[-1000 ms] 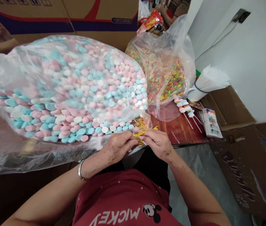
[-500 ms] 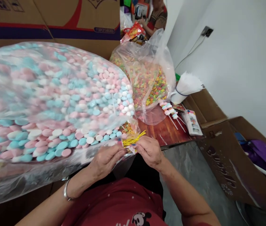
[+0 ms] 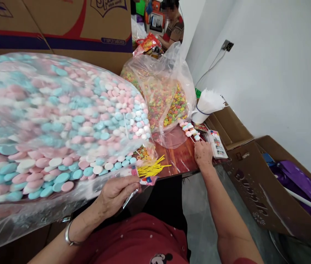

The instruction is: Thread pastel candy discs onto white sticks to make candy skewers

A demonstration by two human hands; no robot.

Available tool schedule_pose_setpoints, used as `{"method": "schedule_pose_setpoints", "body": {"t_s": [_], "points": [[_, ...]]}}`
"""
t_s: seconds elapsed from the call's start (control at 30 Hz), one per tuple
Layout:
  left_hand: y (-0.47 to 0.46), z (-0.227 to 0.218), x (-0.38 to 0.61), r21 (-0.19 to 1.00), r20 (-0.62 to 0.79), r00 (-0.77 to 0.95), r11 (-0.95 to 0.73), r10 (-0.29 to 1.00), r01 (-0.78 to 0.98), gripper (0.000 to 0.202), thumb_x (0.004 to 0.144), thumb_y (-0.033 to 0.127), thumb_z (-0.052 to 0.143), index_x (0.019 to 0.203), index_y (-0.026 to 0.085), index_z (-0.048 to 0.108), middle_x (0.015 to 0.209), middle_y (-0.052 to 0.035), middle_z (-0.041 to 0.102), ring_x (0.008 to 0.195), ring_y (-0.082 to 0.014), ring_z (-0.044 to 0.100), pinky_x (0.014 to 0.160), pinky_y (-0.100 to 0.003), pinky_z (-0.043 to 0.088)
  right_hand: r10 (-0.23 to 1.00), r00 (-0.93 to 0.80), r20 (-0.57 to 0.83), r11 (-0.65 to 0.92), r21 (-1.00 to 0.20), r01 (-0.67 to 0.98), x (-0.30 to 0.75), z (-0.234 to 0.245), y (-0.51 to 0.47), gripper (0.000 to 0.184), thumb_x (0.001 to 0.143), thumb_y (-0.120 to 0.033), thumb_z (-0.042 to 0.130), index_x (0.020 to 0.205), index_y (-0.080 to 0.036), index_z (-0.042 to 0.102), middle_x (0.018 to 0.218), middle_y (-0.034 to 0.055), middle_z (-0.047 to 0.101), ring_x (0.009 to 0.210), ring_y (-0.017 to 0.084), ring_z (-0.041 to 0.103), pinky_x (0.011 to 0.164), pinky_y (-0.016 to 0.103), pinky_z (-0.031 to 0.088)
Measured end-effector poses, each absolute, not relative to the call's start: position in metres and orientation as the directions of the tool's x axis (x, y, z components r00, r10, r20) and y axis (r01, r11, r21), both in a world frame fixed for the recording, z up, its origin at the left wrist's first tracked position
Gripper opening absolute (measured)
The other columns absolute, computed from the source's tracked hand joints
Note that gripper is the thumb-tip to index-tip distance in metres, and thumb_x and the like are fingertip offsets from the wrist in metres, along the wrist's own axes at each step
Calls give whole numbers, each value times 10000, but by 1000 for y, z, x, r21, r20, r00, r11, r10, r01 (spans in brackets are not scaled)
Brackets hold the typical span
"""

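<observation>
Left hand: our left hand [image 3: 115,192] sits low, just off the near edge of the table [image 3: 180,159], with fingers and thumb pinched together on the clear packet [image 3: 142,182].
Clear packet: it sticks out to the right of those fingertips, printed corner outermost, with most of the film trailing down below the hand.
Twist ties: the yellow twist ties [image 3: 152,169] fan out just above the packet at the table edge. We cannot tell if they touch it.
Right hand: our right hand [image 3: 203,153] is well apart from the left, out at the far right of the table, palm down.
Its grip: the fingertips are tucked out of sight, so we cannot tell whether they close on anything.
Candy skewers: the candy skewers [image 3: 190,129] lie on the table just beyond that hand, sticks pointing back at the knuckles and pastel pieces at the far end.
Printed bags: the stack of printed bags [image 3: 216,143] lies just beside the right hand, on its right.
Disc bag: the big bag of pink, blue and white discs [image 3: 61,121] fills our left, above the left hand.
Ring bag: the bag of coloured rings [image 3: 166,99] stands behind the skewers.
White sticks: the banded bundle of white sticks [image 3: 207,104] leans beside the ring bag.
Background: another person [image 3: 176,29] is at the back.
</observation>
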State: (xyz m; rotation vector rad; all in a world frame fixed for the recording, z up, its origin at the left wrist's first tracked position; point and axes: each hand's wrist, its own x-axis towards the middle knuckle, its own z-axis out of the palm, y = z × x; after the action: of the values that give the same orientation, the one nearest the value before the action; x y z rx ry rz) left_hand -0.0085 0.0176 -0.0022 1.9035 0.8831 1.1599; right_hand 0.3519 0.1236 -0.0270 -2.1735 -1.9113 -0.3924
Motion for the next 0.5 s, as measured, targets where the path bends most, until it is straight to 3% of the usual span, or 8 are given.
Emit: {"method": "schedule_pose_setpoints", "body": {"t_s": [0.1,0.17,0.3,0.4,0.5], "points": [[18,-4,-12,915,314,326,-376,892,149,187,915,187,572,840,168,741,662,-13,743,590,-111,682,589,-165,537,917,140,374,-154,8,988,353,-24,118,225,897,-134,426,825,-145,639,844,124,640,781,217,525,690,315,372],[19,-5,-15,943,259,290,-306,922,131,195,913,227,583,831,159,746,677,-32,744,613,-126,682,601,-190,544,877,111,467,-111,-27,993,358,-18,110,240,912,-153,399,835,-166,626,830,103,631,775,213,525,686,311,383],[25,-5,-20,975,161,251,-193,954,107,221,892,312,621,824,154,759,687,-47,746,630,-146,672,623,-234,555,711,-94,697,304,-184,935,362,4,83,195,939,-226,448,866,-209,628,777,49,612,767,206,552,724,330,437],[30,-1,-24,977,102,229,-141,968,159,272,860,391,649,822,153,774,769,-64,769,689,-161,675,663,-252,560,731,-163,662,487,-340,805,350,27,64,156,932,-212,497,906,-228,651,786,37,608,735,204,565,695,351,449],[34,2,-29,972,66,232,-115,970,203,313,854,427,637,868,149,782,828,-69,775,708,-157,667,647,-234,545,723,-275,634,600,-378,705,331,49,52,145,921,-181,520,918,-239,653,764,41,589,709,212,547,666,372,436]]}}
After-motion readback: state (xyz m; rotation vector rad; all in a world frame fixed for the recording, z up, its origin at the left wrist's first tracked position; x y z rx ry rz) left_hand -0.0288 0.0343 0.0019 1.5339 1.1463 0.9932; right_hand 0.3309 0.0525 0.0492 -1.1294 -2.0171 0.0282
